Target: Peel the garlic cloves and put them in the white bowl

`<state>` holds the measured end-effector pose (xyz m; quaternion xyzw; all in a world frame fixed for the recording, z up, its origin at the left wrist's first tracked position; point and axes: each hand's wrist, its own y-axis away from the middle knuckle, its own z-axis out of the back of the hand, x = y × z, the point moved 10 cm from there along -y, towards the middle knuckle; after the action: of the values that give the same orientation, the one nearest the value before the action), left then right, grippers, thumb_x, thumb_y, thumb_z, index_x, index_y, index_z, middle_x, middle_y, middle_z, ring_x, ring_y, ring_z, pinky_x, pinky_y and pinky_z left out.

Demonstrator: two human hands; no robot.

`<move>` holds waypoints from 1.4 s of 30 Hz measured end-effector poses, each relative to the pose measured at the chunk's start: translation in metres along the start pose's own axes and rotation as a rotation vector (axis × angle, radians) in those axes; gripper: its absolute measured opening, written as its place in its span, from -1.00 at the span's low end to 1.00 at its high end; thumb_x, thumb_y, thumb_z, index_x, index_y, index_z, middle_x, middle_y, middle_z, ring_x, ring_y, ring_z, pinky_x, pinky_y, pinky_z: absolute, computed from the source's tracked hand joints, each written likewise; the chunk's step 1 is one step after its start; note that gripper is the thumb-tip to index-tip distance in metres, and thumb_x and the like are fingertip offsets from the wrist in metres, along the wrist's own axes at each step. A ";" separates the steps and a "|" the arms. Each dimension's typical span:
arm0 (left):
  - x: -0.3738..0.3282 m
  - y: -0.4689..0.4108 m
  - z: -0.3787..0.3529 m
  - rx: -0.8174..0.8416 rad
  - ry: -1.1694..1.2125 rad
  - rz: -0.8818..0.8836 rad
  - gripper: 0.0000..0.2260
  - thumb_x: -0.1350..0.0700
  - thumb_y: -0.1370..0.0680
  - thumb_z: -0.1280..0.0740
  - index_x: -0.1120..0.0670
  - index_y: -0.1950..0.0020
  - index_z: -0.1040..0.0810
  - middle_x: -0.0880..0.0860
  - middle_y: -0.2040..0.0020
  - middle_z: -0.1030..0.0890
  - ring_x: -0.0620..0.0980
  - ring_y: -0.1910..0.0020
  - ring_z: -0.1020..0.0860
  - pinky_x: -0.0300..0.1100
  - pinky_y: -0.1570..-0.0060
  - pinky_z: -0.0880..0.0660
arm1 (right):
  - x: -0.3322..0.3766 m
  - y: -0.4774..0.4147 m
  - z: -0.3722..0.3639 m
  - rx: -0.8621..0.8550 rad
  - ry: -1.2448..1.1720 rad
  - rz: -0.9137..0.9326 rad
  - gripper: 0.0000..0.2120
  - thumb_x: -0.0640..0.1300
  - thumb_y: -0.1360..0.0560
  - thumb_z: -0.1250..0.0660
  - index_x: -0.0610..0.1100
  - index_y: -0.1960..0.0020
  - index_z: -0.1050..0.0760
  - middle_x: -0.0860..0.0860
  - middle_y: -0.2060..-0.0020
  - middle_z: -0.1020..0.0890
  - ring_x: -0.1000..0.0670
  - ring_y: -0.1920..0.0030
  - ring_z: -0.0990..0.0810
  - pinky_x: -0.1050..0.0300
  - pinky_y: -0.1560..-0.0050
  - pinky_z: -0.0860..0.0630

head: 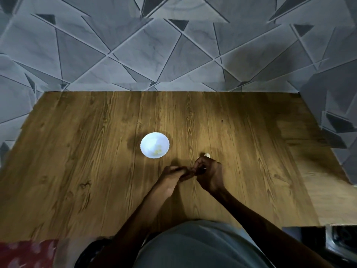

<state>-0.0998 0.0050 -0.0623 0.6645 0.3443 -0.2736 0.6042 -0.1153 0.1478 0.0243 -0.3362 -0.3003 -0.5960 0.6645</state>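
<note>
Two hands are together over the table, fingertips meeting in the shadow between them. The left hand [174,174] reaches its fingers across toward the right. The right hand [209,171] is curled tight, knuckles up. It is too dark in there to tell what, if anything, they are pinching.

Just beyond the right hand's knuckles sits one pale, smooth, rounded garlic clove [207,155]. I cannot tell whether it touches the hand or lies clear of it.

Ahead of the left hand and a little out to its left, apart from both hands, is the white bowl [148,139]. It is round and glossy with a finely scalloped rim. There is one bowl, and a small cluster of yellowish peeled pieces [157,150] lies inside it on the side nearer the hands. They are too blurred to count.

Under it all is a wooden table [77,171], brown with strong grain and knots. It is lit brightest around the hands. Beyond the far edge rise grey tiles [135,55], marbled and cut into sharp triangles by raised lines.

Close to the body there is a grey garment [193,246]. A red patterned cloth [25,252] lies well off to the left of the left forearm.
</note>
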 end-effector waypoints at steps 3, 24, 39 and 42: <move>0.006 0.007 -0.006 0.057 0.204 0.110 -0.82 0.41 -0.54 -0.30 0.26 0.18 -0.65 0.12 0.26 -0.70 -0.04 0.25 -0.68 -0.24 0.09 -0.62 | 0.007 0.005 -0.001 0.002 0.024 0.073 -0.69 -0.54 -0.27 -0.37 -0.14 0.25 -0.53 0.07 0.34 -0.59 0.09 0.27 -0.58 0.14 0.33 -0.54; -0.042 0.035 -0.026 0.030 -0.749 -0.700 -0.93 0.20 -0.51 -0.39 0.13 0.06 -0.68 -0.03 0.15 -0.69 -0.18 0.17 -0.62 -0.31 0.14 -0.54 | -0.064 0.048 -0.031 0.154 -0.854 -1.003 -0.80 -0.50 -0.51 -0.23 -0.27 0.17 -0.50 -0.16 0.24 -0.60 -0.09 0.19 -0.61 0.08 0.16 -0.63; -0.002 0.001 -0.003 0.040 -0.124 -0.094 -0.85 0.39 -0.49 -0.38 0.39 -0.05 -0.62 0.23 0.11 -0.68 0.01 0.14 -0.67 -0.30 0.12 -0.58 | -0.040 0.014 0.003 0.011 -0.230 -0.346 -0.85 -0.32 -0.41 -0.51 -0.17 0.05 -0.62 0.01 0.27 -0.71 0.07 0.25 -0.71 0.18 0.24 -0.65; 0.001 -0.002 -0.007 0.095 -0.131 -0.058 -0.87 0.33 -0.52 -0.37 0.33 -0.02 -0.65 0.27 0.03 -0.68 0.09 0.05 -0.67 -0.24 0.00 -0.57 | -0.035 0.008 0.003 0.068 -0.126 -0.260 -0.84 -0.31 -0.40 -0.52 -0.13 0.08 -0.62 0.07 0.27 -0.70 0.16 0.25 -0.69 0.23 0.22 -0.64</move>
<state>-0.1012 0.0127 -0.0640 0.6628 0.3099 -0.3499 0.5851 -0.1112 0.1714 -0.0021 -0.3083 -0.4025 -0.6443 0.5726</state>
